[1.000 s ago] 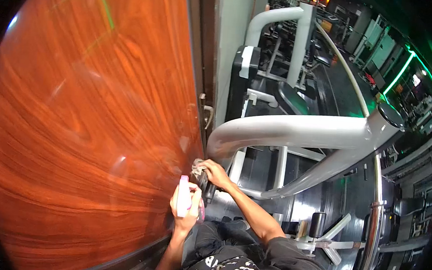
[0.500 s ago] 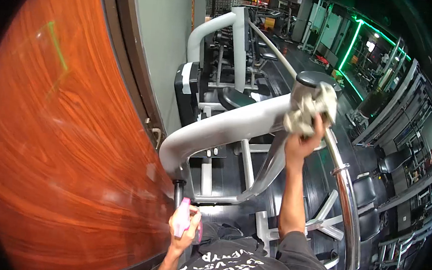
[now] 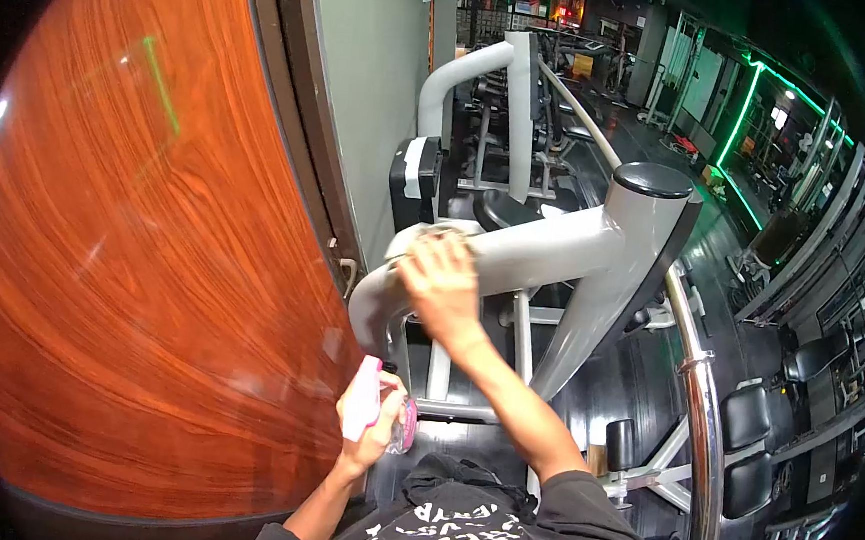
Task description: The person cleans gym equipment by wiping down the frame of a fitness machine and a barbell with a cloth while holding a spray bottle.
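My right hand (image 3: 449, 296) is closed over a pale cloth (image 3: 415, 237) and presses it onto the thick grey tube (image 3: 544, 248) of a gym machine frame, near the tube's left bend. Most of the cloth is hidden under the fingers. Lower down, my left hand (image 3: 372, 444) grips a spray bottle (image 3: 362, 401) with a white and pink head and a clear, pink-marked body. That bottle is held in front of my shirt, beside the wooden panel. A black round cap (image 3: 652, 179) tops the frame's post on the right.
A glossy wood-grain panel (image 3: 143, 250) fills the left side, with a door handle (image 3: 349, 276) by its edge. A chrome bar (image 3: 705, 440) slopes down at the right, near black padded seats (image 3: 746, 414). More gym machines stand behind.
My right hand has carried the cloth from the capped post leftward along the tube to its bend. The left hand still holds the spray bottle, slightly higher. The view has shifted a little.
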### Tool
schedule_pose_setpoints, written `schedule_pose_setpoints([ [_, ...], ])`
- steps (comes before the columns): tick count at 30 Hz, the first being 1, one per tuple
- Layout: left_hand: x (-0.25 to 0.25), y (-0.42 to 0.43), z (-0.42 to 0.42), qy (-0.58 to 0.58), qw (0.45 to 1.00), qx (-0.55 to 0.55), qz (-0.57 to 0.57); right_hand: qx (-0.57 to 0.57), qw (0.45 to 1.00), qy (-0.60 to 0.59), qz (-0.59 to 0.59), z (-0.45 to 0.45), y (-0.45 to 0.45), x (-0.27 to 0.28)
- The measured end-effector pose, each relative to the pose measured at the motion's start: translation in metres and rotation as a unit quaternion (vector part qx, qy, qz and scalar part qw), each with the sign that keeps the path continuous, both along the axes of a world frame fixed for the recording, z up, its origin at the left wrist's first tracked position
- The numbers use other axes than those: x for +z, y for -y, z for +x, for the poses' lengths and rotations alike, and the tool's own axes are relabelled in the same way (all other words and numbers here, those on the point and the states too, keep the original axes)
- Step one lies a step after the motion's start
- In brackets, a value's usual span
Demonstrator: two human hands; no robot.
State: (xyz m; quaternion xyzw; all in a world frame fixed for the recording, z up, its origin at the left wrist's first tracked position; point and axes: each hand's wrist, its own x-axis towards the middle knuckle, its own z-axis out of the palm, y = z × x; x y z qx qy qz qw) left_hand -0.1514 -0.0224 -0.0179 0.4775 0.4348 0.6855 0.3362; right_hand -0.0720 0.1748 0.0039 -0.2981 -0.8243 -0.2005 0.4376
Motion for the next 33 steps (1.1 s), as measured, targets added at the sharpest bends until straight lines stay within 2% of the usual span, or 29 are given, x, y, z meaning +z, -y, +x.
schedule_pose_setpoints([
  [4, -0.002, 0.004, -0.011, 0.013, 0.999, 0.024, 0.028, 0.094, 0.987, 0.129, -0.011, -0.077, 0.01, -0.06],
  [5, 0.002, 0.004, -0.012, 0.02, 0.999, 0.029, 0.036, 0.084, 0.978, 0.192, 0.02, -0.092, 0.012, -0.081],
  [6, -0.001, 0.005, -0.014, 0.024, 0.999, 0.035, 0.024, 0.072, 0.963, 0.259, 0.001, -0.11, 0.01, -0.107],
  [7, -0.002, 0.007, -0.015, 0.021, 0.999, 0.027, 0.026, 0.051, 0.954, 0.295, 0.028, -0.114, 0.014, -0.114],
  [9, -0.001, 0.009, -0.017, 0.01, 1.0, 0.024, 0.0, 0.079, 0.967, 0.243, 0.015, -0.115, 0.009, -0.114],
  [11, 0.002, 0.011, -0.013, 0.024, 0.999, 0.026, -0.006, 0.087, 0.985, 0.144, 0.034, -0.092, 0.017, -0.085],
  [13, 0.003, 0.013, -0.012, 0.041, 0.999, 0.005, -0.015, 0.069, 0.986, 0.148, 0.038, -0.062, 0.011, -0.052],
  [14, 0.004, 0.013, -0.011, 0.048, 0.999, -0.002, -0.014, 0.067, 0.986, 0.15, -0.007, -0.041, 0.009, -0.028],
  [15, 0.005, 0.013, -0.011, 0.05, 0.999, -0.006, -0.015, 0.016, 0.99, 0.14, 0.029, -0.016, 0.007, -0.003],
  [17, 0.008, 0.015, -0.012, 0.062, 0.998, -0.019, 0.012, -0.056, 0.993, 0.1, 0.002, 0.035, -0.004, 0.039],
  [18, 0.008, 0.016, -0.013, 0.063, 0.998, -0.023, 0.014, -0.121, 0.985, 0.118, -0.026, 0.062, 0.002, 0.073],
  [20, 0.005, 0.016, -0.014, 0.09, 0.995, -0.034, 0.008, -0.261, 0.962, 0.077, 0.005, 0.106, -0.006, 0.103],
  [21, 0.004, 0.016, -0.014, 0.095, 0.995, -0.039, 0.012, -0.228, 0.972, 0.043, 0.023, 0.128, -0.007, 0.118],
  [23, 0.002, 0.015, -0.015, 0.088, 0.995, -0.037, 0.013, -0.233, 0.969, 0.065, 0.051, 0.134, -0.002, 0.114],
  [26, 0.0, 0.016, -0.019, 0.085, 0.996, -0.037, 0.015, -0.278, 0.959, -0.003, 0.053, 0.115, -0.007, 0.099],
  [27, 0.002, 0.015, -0.02, 0.078, 0.996, -0.029, 0.023, -0.288, 0.953, -0.02, 0.091, 0.106, -0.005, 0.095],
  [29, 0.01, 0.02, -0.022, 0.072, 0.997, -0.023, 0.013, -0.231, 0.972, -0.025, -0.021, 0.08, -0.008, 0.076],
  [33, 0.02, 0.026, -0.02, 0.103, 0.994, -0.004, 0.047, -0.134, 0.99, 0.043, -0.019, 0.0, 0.002, 0.034],
])
